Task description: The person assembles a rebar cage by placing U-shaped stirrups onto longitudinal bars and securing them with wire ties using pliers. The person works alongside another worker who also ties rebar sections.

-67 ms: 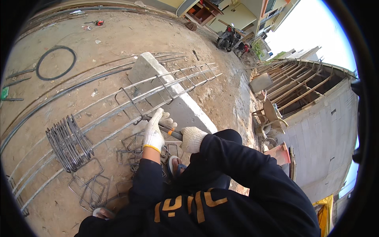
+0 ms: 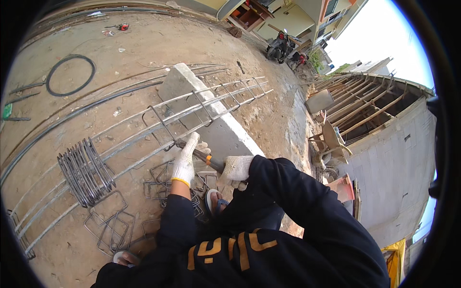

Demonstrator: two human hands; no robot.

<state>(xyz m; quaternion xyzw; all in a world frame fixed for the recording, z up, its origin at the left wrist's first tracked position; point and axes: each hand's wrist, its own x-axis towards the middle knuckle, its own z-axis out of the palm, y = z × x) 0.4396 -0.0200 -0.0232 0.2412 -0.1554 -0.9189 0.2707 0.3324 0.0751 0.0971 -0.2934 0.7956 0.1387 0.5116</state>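
Observation:
My gloved left hand (image 2: 184,163) is closed around the front of a dark-handled tool with an orange band (image 2: 208,160). The tool's head meets the near bar of a long rebar cage (image 2: 129,168), beside a square stirrup (image 2: 161,122). My gloved right hand (image 2: 237,168) grips the rear of the handle, and its fingertips are partly hidden. The far part of the cage rests across a concrete block (image 2: 225,132). Toward its left end, a bunch of stirrups (image 2: 85,172) hangs close together on the bars.
Loose stirrups (image 2: 111,228) lie on the dirt near my feet. Beyond the cage are long bars (image 2: 72,115) and a black coil (image 2: 71,56). A wheelbarrow (image 2: 332,144) stands at right by a block wall (image 2: 384,177). Motorbikes (image 2: 279,47) are parked at the back.
My right hand has turned slightly on the handle, and the tool's rear end sits a little lower. My left hand stays near the same spot on the bar.

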